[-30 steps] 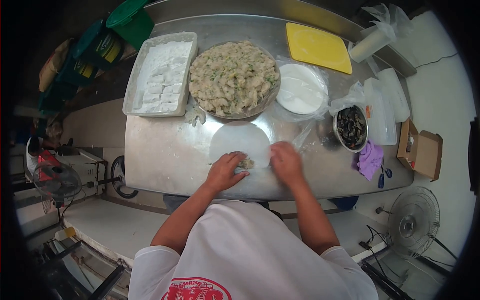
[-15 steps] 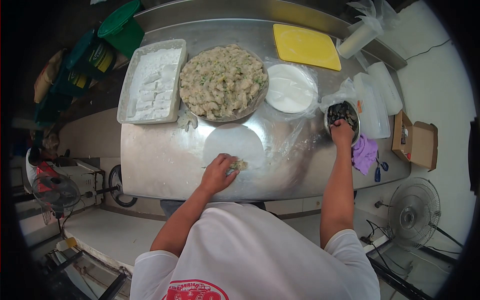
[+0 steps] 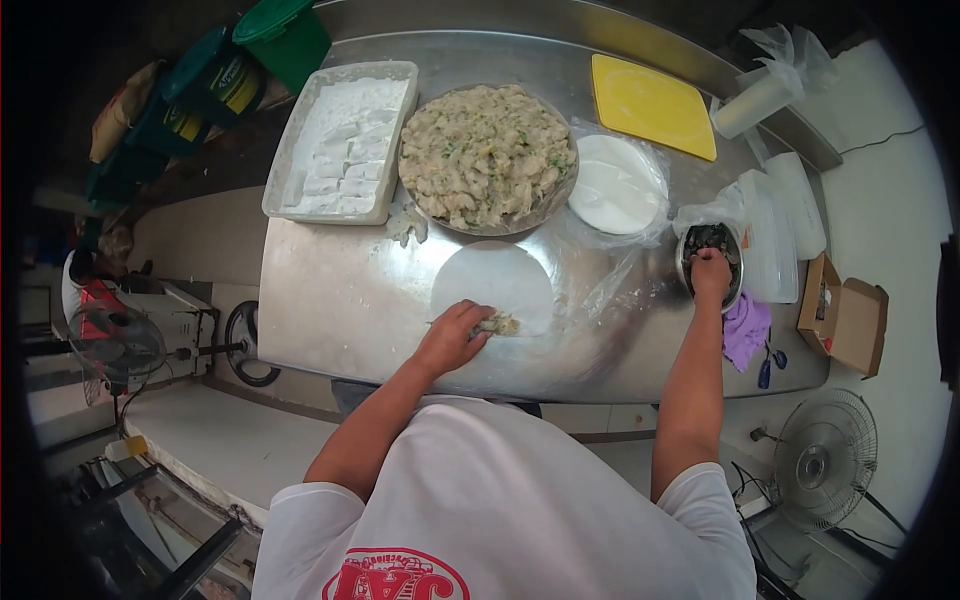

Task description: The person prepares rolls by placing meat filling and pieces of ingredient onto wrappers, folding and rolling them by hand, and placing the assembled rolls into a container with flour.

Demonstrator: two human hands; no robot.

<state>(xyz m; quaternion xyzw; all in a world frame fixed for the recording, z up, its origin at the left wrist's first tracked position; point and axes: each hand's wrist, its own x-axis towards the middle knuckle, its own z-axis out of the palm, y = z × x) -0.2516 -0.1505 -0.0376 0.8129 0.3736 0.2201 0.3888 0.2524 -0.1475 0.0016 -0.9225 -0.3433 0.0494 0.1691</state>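
A translucent round wrapper sheet (image 3: 495, 275) lies flat on the steel table. Over its near edge, my left hand (image 3: 455, 338) curls its fingers around a small strip of pale filling (image 3: 503, 325) flecked with green. At the right, my right hand (image 3: 711, 275) reaches into a metal bowl (image 3: 738, 290) of dark, leafy-looking pieces (image 3: 708, 238). Its fingers are drawn together among them, and the fingertips are hidden. Behind the sheet stands a large bowl heaped with chunky filling (image 3: 487, 155). A stack of white round sheets (image 3: 618, 185) in plastic sits beside it.
A tray (image 3: 275, 190) of white-dusted rolls stands at the back left. A yellow lid (image 3: 655, 105) lies at the back. Near the bowl are clear containers (image 3: 770, 250), a purple cloth (image 3: 745, 330), blue-handled scissors (image 3: 766, 370) and a cardboard box (image 3: 860, 325).
The whole view has shifted, so the table sits slightly further right. My left hand stays at the filling on the sheet; my right hand remains in the metal bowl.
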